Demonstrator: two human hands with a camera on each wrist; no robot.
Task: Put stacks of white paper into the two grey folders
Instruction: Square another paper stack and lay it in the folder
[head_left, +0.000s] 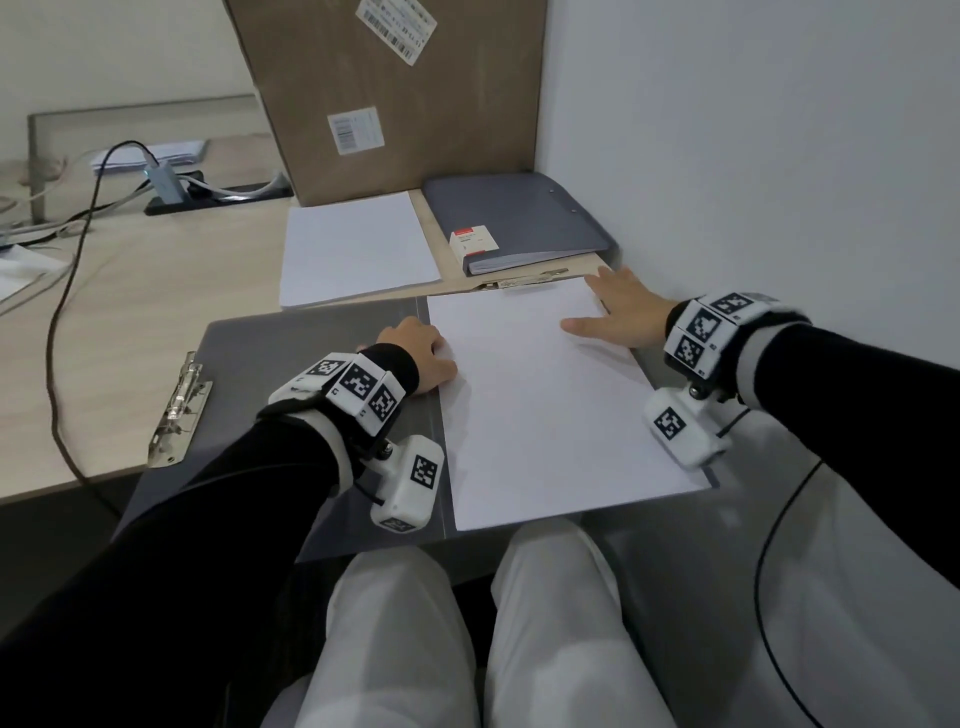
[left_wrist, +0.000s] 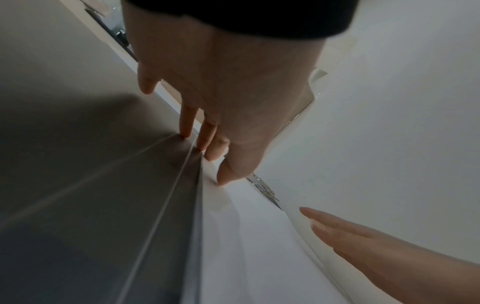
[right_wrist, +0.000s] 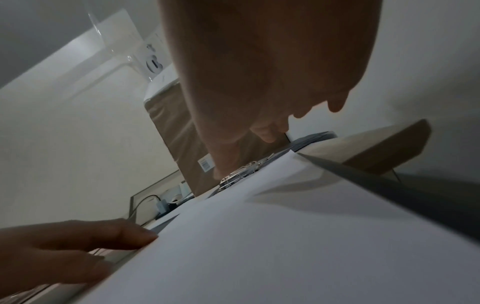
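Note:
An open grey folder (head_left: 291, 353) lies across the desk's front edge, its metal clip (head_left: 179, 410) on the left cover. A white paper stack (head_left: 545, 410) lies on its right half. My left hand (head_left: 418, 356) rests at the stack's left edge by the spine, fingertips (left_wrist: 201, 144) down on the fold and thumb on the paper (left_wrist: 259, 257). My right hand (head_left: 618, 314) lies flat with spread fingers on the stack's far right corner. A second paper stack (head_left: 353, 249) lies on the desk behind. A closed grey folder (head_left: 519, 218) sits at the back right.
A small white and red box (head_left: 472, 243) sits on the closed folder. A tall cardboard box (head_left: 395, 98) leans against the wall behind the papers. Cables (head_left: 67, 291) and a power strip (head_left: 208, 200) run along the desk's left. The white wall (head_left: 753, 156) closes the right side.

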